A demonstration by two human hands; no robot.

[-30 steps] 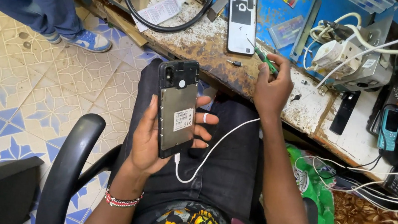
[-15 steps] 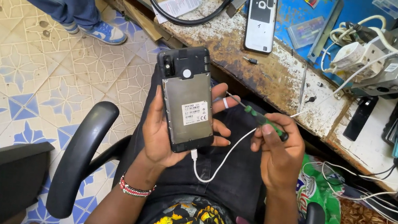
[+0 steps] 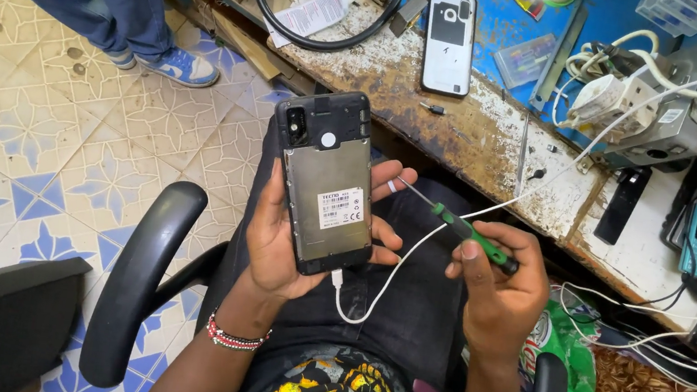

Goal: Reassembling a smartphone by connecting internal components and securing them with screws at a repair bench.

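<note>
So the right hand was up on the surface a second ago, grabbing something off it, and now it's back over the lap with a green screwdriver pinched in its fingers, closed snug round the handle. The metal tip points at the phone's upper right edge, just beside the left fingertips, not touching any screw as far as I can tell.

The phone itself hasn't really gone anywhere: the left hand has it face down, back cover off, with its fingers wrapped around both long sides, firmly closed on it. It has come up a bit closer to the camera and tilted more upright in the view. A white cable is plugged into the bottom end of the phone and loops off toward the surface.

My read: tool fetched, phone steadied, so we're at the point where driver meets phone.

Away from the phone, a second white handset lies up on the surface, and someone else's shoe is on the tiled floor to the upper left.
</note>
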